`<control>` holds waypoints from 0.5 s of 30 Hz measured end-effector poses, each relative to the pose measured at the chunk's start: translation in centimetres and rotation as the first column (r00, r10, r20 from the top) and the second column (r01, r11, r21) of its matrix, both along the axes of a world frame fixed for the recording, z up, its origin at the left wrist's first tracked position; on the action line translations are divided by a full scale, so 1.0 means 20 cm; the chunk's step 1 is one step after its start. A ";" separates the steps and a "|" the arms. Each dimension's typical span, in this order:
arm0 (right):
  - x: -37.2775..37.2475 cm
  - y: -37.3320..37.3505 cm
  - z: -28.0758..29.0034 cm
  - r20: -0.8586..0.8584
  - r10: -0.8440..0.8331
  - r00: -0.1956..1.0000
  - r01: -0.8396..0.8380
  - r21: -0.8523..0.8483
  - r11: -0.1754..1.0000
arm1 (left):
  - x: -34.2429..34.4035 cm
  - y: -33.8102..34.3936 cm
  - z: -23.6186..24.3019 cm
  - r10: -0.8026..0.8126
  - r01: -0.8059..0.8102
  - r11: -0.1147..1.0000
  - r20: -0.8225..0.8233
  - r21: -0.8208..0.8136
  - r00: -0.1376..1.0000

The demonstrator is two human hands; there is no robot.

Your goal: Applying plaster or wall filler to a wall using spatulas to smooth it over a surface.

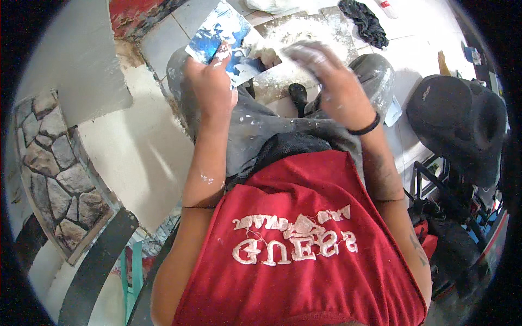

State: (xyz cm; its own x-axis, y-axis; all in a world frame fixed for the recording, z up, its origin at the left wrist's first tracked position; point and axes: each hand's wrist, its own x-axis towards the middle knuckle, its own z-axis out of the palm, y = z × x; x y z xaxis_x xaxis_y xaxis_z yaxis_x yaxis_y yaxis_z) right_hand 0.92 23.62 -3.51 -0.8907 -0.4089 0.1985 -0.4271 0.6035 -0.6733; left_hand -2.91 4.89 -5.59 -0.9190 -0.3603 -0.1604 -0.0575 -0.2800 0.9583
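While right hand (333, 82) nearly flat, left hand (212, 80) around blue sheet (232, 33)

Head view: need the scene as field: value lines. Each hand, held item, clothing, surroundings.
left hand: left hand, thumb over the blue sheet, gripping it
held item: flat, blue, smeared with white material
right hand: right hand, off the sheet's right side, motion-blurred, whitish fingers; grip unclear
right wrist: dark band
clothing: red top, grey trousers with white spots
floor ahead: black cloth
left side: stone-patterned panel
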 end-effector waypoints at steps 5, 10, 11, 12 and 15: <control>0.07 -0.10 -0.08 0.016 0.036 0.999 -0.038 0.156 0.987 | -0.01 0.06 0.04 -0.051 0.033 0.990 -0.128 -0.138 0.991; 0.05 0.09 -0.03 0.212 0.233 0.949 -0.145 -0.363 0.920 | -0.04 -0.01 0.04 -0.040 0.049 0.996 -0.116 0.071 0.992; 0.05 0.12 -0.01 0.197 0.172 0.965 -0.006 -0.640 0.768 | -0.04 -0.02 0.05 -0.072 0.080 0.979 -0.052 0.185 0.996; 0.05 0.16 -0.06 0.153 0.010 0.988 0.091 -0.638 0.765 | -0.03 0.01 0.06 -0.077 0.086 0.977 -0.054 0.196 0.996; -0.03 0.09 -0.11 -0.100 0.068 0.993 -0.099 -0.350 0.931 | 0.00 0.05 0.05 -0.212 0.170 0.898 0.063 0.405 0.975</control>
